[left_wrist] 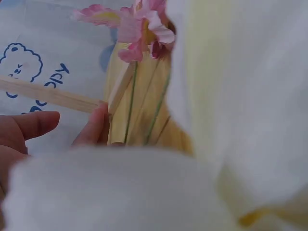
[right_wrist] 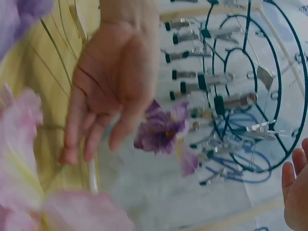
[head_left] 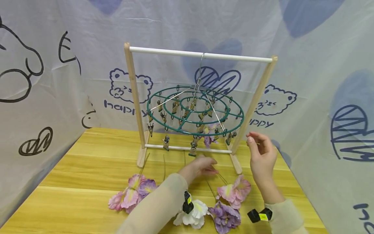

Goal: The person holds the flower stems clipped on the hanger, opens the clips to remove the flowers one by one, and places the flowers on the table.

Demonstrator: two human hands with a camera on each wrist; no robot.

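My left hand (head_left: 203, 165) reaches over the thin flower stems (head_left: 163, 167) lying on the table, just in front of the rack's lower bar. In the right wrist view the left hand's (right_wrist: 108, 86) fingers are loosely extended, with nothing visible in them. My right hand (head_left: 261, 156) is raised beside the rack's right post, thumb near the fingertips, and I see nothing held. A green round clip hanger (head_left: 181, 130) hangs from the white rail, with metal clips (head_left: 193, 148) dangling. One purple flower (right_wrist: 163, 130) hangs head-down among the clips.
Before the rack lie pink flowers (head_left: 130, 196), a white flower (head_left: 193, 215), a purple flower (head_left: 225, 216) and a pink flower (head_left: 235, 191). The wooden rack (head_left: 132, 87) stands near the back of the table (head_left: 64, 195). Printed cloth (head_left: 96, 55) surrounds it.
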